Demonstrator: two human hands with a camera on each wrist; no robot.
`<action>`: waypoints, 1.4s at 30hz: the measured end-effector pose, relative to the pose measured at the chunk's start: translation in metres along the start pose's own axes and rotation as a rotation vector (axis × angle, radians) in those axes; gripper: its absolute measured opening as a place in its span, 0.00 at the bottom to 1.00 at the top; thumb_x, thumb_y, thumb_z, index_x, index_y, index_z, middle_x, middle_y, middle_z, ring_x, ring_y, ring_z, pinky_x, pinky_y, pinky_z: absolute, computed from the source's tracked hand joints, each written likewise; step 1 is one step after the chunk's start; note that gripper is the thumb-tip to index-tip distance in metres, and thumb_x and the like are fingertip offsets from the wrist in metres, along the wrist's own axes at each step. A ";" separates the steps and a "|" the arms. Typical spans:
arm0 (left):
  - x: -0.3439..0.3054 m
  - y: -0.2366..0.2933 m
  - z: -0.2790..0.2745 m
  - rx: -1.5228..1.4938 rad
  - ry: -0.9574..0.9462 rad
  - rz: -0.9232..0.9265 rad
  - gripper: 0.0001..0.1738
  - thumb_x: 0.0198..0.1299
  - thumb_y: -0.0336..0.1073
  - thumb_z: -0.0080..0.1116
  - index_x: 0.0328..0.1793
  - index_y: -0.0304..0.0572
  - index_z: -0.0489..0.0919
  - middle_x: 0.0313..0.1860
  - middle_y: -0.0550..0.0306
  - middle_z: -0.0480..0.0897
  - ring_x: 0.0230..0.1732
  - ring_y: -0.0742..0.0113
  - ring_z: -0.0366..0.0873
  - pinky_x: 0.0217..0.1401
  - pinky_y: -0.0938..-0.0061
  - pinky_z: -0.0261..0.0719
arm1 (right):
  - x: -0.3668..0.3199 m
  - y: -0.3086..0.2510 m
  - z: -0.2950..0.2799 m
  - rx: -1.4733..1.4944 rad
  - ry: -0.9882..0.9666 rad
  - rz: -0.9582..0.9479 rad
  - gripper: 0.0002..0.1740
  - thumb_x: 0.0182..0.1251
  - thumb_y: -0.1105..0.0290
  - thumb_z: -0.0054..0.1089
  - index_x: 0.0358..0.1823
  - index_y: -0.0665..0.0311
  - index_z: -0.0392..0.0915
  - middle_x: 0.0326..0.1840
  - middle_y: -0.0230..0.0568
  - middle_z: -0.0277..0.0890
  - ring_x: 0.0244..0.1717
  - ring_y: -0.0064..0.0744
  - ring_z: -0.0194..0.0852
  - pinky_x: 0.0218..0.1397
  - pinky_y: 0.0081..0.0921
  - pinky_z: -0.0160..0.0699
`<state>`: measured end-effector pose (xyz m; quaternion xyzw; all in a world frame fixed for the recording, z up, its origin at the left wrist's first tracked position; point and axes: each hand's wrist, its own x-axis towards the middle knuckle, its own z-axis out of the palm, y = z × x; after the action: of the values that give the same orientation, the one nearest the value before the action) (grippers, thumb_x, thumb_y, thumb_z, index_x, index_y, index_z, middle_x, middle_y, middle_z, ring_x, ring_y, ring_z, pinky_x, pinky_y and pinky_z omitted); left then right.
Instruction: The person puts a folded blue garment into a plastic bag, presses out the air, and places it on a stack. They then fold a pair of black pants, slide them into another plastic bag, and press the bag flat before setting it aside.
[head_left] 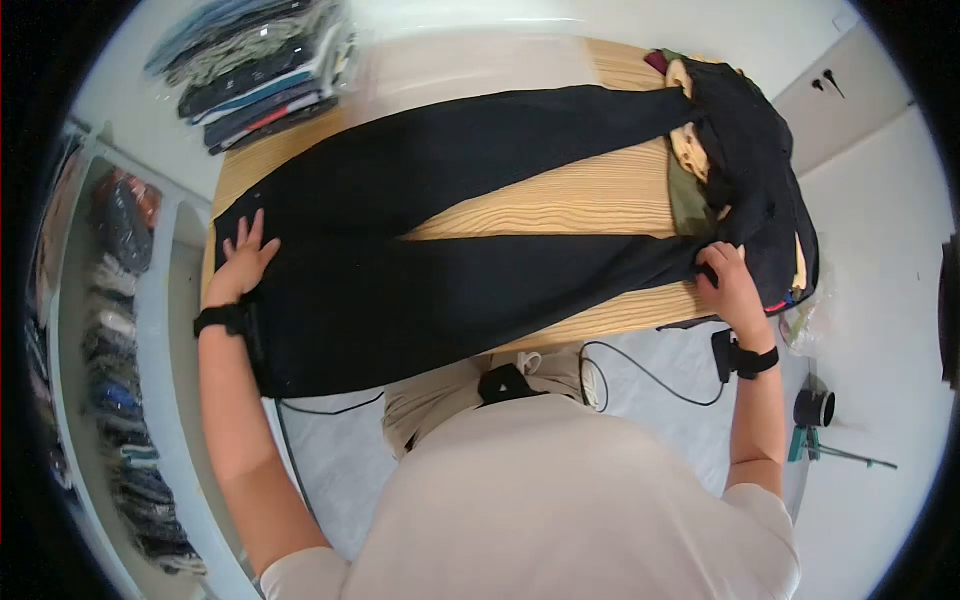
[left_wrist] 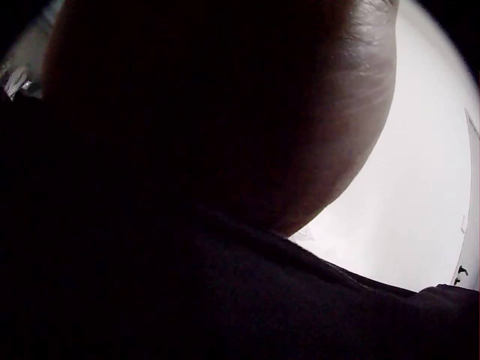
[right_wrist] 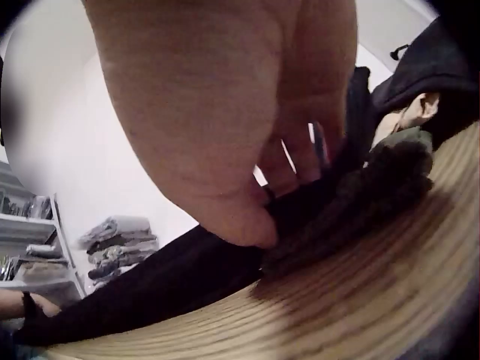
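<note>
Black trousers (head_left: 350,290) lie spread along the wooden table, waist at the left and both legs stretching to the right. My left hand (head_left: 243,265) rests on them near the waist, its fingers spread. The left wrist view is mostly dark, with the palm (left_wrist: 349,120) close above black cloth. At the far end of the nearer leg, my right hand (head_left: 732,285) pinches the hem. In the right wrist view its thumb and fingers (right_wrist: 304,161) curl round the dark cuff (right_wrist: 345,217) close over the table.
A heap of dark clothes (head_left: 745,140) with tan and olive pieces covers the table's right end. Folded garments in clear bags (head_left: 260,75) are stacked at the back left. Shelves of bagged clothes (head_left: 115,385) stand at the left. A black cable (head_left: 660,378) hangs below the table edge.
</note>
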<state>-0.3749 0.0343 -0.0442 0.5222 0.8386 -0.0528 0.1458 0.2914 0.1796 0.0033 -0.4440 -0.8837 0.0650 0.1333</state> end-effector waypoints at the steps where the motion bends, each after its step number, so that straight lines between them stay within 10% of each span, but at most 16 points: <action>1: 0.006 -0.005 0.009 -0.016 0.063 0.068 0.40 0.68 0.52 0.42 0.79 0.49 0.39 0.75 0.30 0.44 0.78 0.44 0.35 0.76 0.50 0.34 | -0.002 -0.008 -0.007 0.008 0.059 -0.020 0.09 0.49 0.77 0.62 0.33 0.67 0.74 0.37 0.44 0.74 0.46 0.47 0.70 0.50 0.35 0.70; 10: -0.089 0.056 -0.035 -0.086 0.443 0.138 0.31 0.65 0.35 0.50 0.74 0.43 0.58 0.75 0.42 0.55 0.77 0.46 0.44 0.76 0.56 0.43 | -0.017 0.069 -0.031 0.191 0.595 0.583 0.14 0.64 0.65 0.59 0.42 0.69 0.75 0.29 0.43 0.79 0.33 0.31 0.80 0.37 0.25 0.75; 16: -0.186 0.133 -0.012 -0.276 0.297 0.435 0.30 0.46 0.32 0.65 0.60 0.40 0.74 0.68 0.47 0.67 0.73 0.47 0.56 0.74 0.57 0.52 | -0.004 0.077 -0.032 -0.076 0.218 1.091 0.35 0.61 0.48 0.57 0.58 0.72 0.64 0.40 0.59 0.80 0.36 0.48 0.83 0.38 0.33 0.79; 23: -0.203 0.173 0.051 -0.140 0.344 0.380 0.34 0.40 0.31 0.68 0.59 0.45 0.74 0.65 0.49 0.69 0.69 0.47 0.61 0.72 0.52 0.55 | -0.004 0.128 -0.042 -0.012 0.138 0.819 0.26 0.57 0.62 0.64 0.51 0.73 0.69 0.32 0.51 0.79 0.25 0.42 0.80 0.26 0.29 0.76; 27: -0.193 0.157 0.061 -0.092 0.423 0.430 0.29 0.41 0.15 0.52 0.54 0.41 0.78 0.62 0.51 0.73 0.67 0.52 0.65 0.71 0.55 0.58 | 0.016 0.135 -0.068 -0.010 0.148 0.708 0.20 0.59 0.65 0.63 0.46 0.72 0.71 0.28 0.44 0.77 0.22 0.33 0.77 0.26 0.26 0.71; 31: -0.193 0.150 0.053 -0.424 0.468 0.386 0.31 0.39 0.11 0.43 0.51 0.38 0.79 0.58 0.52 0.77 0.64 0.53 0.69 0.69 0.59 0.61 | 0.033 0.091 -0.101 0.506 0.785 0.256 0.09 0.66 0.70 0.58 0.44 0.65 0.73 0.26 0.28 0.70 0.28 0.17 0.69 0.30 0.17 0.66; 35: -0.197 0.146 0.062 -0.468 0.647 0.393 0.29 0.37 0.12 0.44 0.48 0.37 0.80 0.54 0.51 0.78 0.59 0.51 0.72 0.66 0.62 0.64 | 0.027 0.110 -0.083 0.870 1.005 0.516 0.10 0.66 0.71 0.58 0.46 0.65 0.73 0.34 0.32 0.76 0.32 0.21 0.73 0.32 0.18 0.71; 39: -0.197 0.146 0.071 -0.455 0.568 0.414 0.26 0.36 0.14 0.51 0.46 0.38 0.80 0.51 0.51 0.78 0.56 0.50 0.72 0.62 0.60 0.66 | -0.004 0.149 -0.048 1.104 0.746 0.954 0.14 0.66 0.65 0.57 0.49 0.64 0.74 0.34 0.37 0.78 0.27 0.23 0.74 0.28 0.18 0.72; 42: -0.197 0.145 0.073 -0.444 0.527 0.407 0.24 0.36 0.15 0.54 0.45 0.38 0.80 0.50 0.52 0.78 0.56 0.50 0.72 0.62 0.60 0.66 | -0.009 0.141 -0.037 0.735 0.640 0.955 0.15 0.68 0.61 0.54 0.46 0.65 0.76 0.30 0.37 0.78 0.26 0.23 0.74 0.27 0.21 0.70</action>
<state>-0.1504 -0.0877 -0.0456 0.6290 0.7178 0.2955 0.0423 0.4157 0.2563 0.0040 -0.7087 -0.4283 0.2780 0.4868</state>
